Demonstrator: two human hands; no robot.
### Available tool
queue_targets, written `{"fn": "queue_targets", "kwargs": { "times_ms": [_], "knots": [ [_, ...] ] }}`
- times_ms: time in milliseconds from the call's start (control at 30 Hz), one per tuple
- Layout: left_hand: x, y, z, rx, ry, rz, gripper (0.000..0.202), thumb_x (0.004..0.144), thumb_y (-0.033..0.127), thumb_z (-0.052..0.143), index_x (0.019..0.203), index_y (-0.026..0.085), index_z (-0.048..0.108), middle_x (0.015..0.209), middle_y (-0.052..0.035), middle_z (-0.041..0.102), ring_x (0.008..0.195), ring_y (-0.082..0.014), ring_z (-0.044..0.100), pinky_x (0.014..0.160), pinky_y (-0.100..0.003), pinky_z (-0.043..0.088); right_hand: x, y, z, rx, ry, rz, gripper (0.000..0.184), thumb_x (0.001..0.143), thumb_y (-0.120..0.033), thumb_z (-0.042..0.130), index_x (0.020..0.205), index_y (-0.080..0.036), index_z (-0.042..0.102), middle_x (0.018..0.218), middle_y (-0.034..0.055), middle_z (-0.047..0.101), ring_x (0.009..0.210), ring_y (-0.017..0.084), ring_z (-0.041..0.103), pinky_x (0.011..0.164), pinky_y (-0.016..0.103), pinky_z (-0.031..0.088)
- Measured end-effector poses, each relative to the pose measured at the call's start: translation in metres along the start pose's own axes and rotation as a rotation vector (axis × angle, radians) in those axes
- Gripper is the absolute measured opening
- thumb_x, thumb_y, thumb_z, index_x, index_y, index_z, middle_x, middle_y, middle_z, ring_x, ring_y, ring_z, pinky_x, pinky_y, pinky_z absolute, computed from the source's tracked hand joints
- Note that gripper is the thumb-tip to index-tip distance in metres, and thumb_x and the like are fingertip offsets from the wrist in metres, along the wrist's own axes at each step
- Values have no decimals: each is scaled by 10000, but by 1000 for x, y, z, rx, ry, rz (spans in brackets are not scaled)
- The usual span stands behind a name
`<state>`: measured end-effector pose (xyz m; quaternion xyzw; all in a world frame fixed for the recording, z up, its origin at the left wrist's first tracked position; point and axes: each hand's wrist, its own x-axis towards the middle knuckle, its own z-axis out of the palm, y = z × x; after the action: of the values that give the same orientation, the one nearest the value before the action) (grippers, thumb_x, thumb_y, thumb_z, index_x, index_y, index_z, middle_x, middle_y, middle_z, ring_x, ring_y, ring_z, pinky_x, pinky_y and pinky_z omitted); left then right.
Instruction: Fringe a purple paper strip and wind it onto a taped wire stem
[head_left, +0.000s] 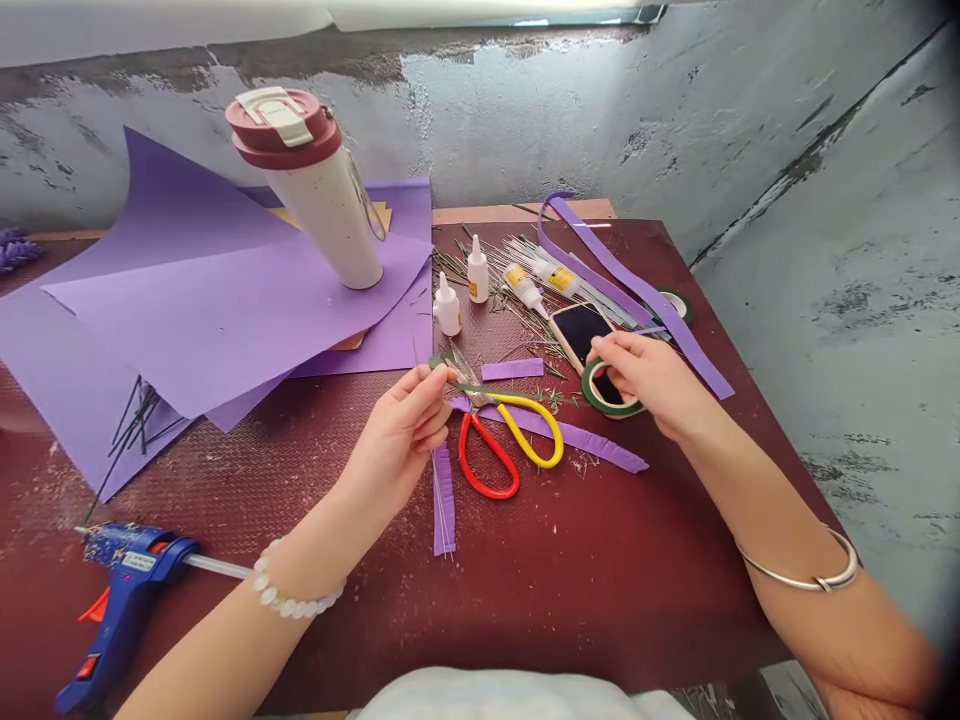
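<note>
My left hand (411, 425) is closed in a pinch around thin wires and the end of a green tape. The wires poke out above the fingers and run down below the hand. From there the narrow tape stretches right to a roll of green floral tape (589, 393), gripped at its edge by my right hand (651, 380). Under the stretched tape lie scissors (487, 455) with one red and one yellow handle. Around them are purple paper strips (581, 435); another purple strip (444, 500) shows behind the wires below my left hand.
Purple sheets (247, 320) cover the left side, with a tumbler (322, 210) standing on them. A blue glue gun (127, 590) lies front left. Behind my hands are small glue bottles (448, 308), loose wires (502, 245), a phone (579, 328) and long purple strips (637, 285).
</note>
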<state>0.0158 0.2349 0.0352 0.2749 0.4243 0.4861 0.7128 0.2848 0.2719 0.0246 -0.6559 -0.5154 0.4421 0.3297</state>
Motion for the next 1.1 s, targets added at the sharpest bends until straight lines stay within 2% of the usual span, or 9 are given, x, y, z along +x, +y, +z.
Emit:
{"fn": "queue_targets", "kwargs": {
  "times_ms": [167, 300, 333, 400, 500, 733, 867, 1000, 1100],
  "knots": [
    [-2, -1, 4, 46, 47, 51, 188, 825, 247, 745, 875, 129, 607, 614, 92, 258, 487, -32, 150, 406, -153, 130, 2, 3, -5, -735, 253, -189, 208, 895, -345, 573, 760, -201, 637, 782, 57, 650, 699, 225, 579, 599, 323, 374],
    [-8, -5, 8, 73, -4, -13, 184, 840, 265, 731, 851, 138, 599, 577, 97, 254, 484, -34, 135, 414, -157, 119, -10, -3, 11, -786, 382, -548, 185, 931, -306, 563, 872, -179, 682, 1058, 156, 644, 1071, 349, 550, 883, 477, 438],
    [-10, -6, 9, 80, -20, -45, 187, 846, 274, 724, 840, 141, 592, 570, 98, 248, 484, -35, 129, 417, -160, 119, -16, -7, 18, -668, 329, -620, 212, 957, -312, 536, 874, -188, 685, 1053, 144, 651, 1069, 329, 555, 930, 483, 430],
    [-16, -9, 13, 100, -63, -104, 200, 856, 293, 713, 822, 150, 578, 564, 99, 245, 484, -36, 126, 423, -166, 124, -32, -16, 34, -343, -6, -647, 259, 1000, -344, 485, 926, -209, 693, 999, 90, 680, 1009, 258, 604, 929, 417, 465],
    [-24, -13, 19, 156, -175, -218, 207, 855, 316, 709, 841, 156, 578, 562, 100, 243, 483, -35, 128, 432, -174, 122, -54, -28, 56, 30, -364, -448, 288, 996, -413, 497, 1083, -205, 676, 1101, 68, 685, 1055, 225, 628, 935, 355, 485],
    [-32, -19, 23, 190, -270, -361, 371, 852, 311, 701, 675, 165, 409, 579, 87, 293, 482, -23, 150, 438, -190, 120, -69, -28, 76, 243, -438, -263, 252, 989, -361, 517, 1009, -184, 695, 1002, 34, 703, 989, 197, 647, 891, 300, 491],
    [-29, -16, 20, 151, -281, -336, 230, 880, 319, 680, 810, 154, 535, 569, 99, 240, 486, -35, 124, 439, -183, 109, -61, -30, 62, 142, -396, -381, 302, 1032, -362, 407, 1126, -194, 640, 1036, 45, 690, 992, 195, 646, 898, 313, 496],
    [-25, -8, 15, 113, -253, -243, 187, 912, 324, 641, 879, 141, 623, 557, 100, 186, 490, -45, 106, 436, -170, 123, -36, -18, 21, -493, -4, -624, 229, 939, -123, 401, 966, -150, 627, 980, 108, 650, 988, 266, 604, 924, 417, 449],
    [-22, -3, 12, 101, -220, -173, 168, 914, 305, 637, 859, 146, 644, 556, 93, 194, 487, -44, 124, 436, -157, 138, -19, 1, -10, -776, -51, -580, 167, 844, -94, 482, 950, -171, 586, 1085, 122, 599, 1053, 293, 585, 911, 430, 461]
  ]
}}
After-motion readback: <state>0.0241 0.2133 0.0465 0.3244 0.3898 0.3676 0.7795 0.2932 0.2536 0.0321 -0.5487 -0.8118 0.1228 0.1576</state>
